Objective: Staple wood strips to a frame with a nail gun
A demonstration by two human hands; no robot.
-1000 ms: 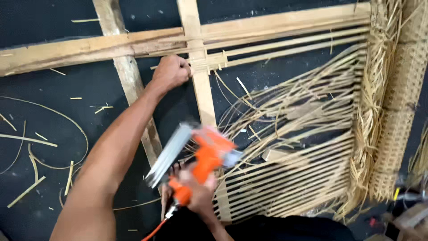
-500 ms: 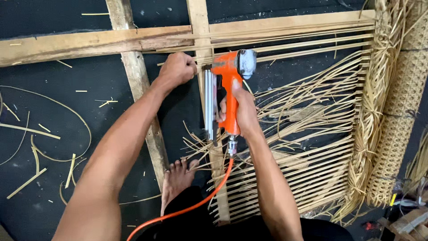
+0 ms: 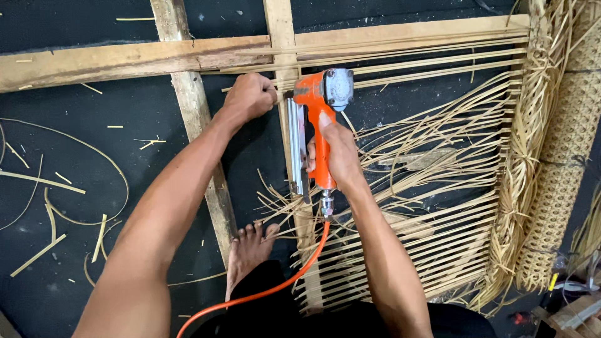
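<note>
Two bare hands are busy on a wooden frame (image 3: 125, 59) that lies flat on a dark floor (image 3: 81, 156). The right hand (image 3: 335, 153) is wrapped tight around the handle of an orange nail gun (image 3: 318, 119). The gun's round grey top points up toward the long top bar of the frame, and its shiny metal part runs down along the left side of the handle. The gun sits right on an upright wooden slat (image 3: 280, 31), near the spot where that slat crosses the top bar. An orange hose (image 3: 269, 291) hangs from the bottom of the handle and curls down past the person's leg.

The left hand (image 3: 250, 97) is closed in a fist. It presses on thin cane strips (image 3: 438, 62) just left of the gun's head, very close to it. I cannot tell if the hand touches the gun.

Many more thin cane strips stretch across the frame to the right. Some lie straight and some are loose and messy. A thick bunch of cane (image 3: 532, 144) stands along the right edge, with a roll of woven cane (image 3: 573, 144) beside it.

One bare foot (image 3: 247, 250) rests on the floor between the arms, next to a second wooden slat (image 3: 194, 119). Little cane scraps (image 3: 50, 213) lie on the floor at the left.
</note>
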